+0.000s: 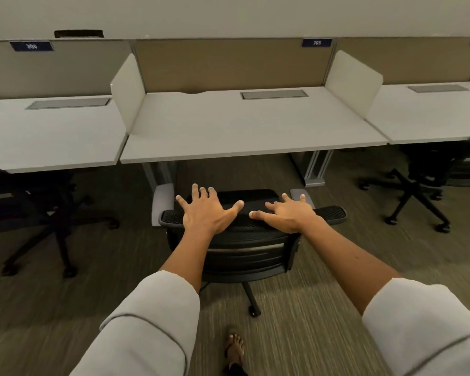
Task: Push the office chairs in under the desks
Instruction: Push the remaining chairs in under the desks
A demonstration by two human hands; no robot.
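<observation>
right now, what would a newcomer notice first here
Two bare hands, left hand and right hand, lie spread flat on the top of a black chair back in the middle. Straight ahead stands the bare middle desk, which the chair is not yet under. Two more chairs, left chair and right chair, sit partly under the side desks.
</observation>
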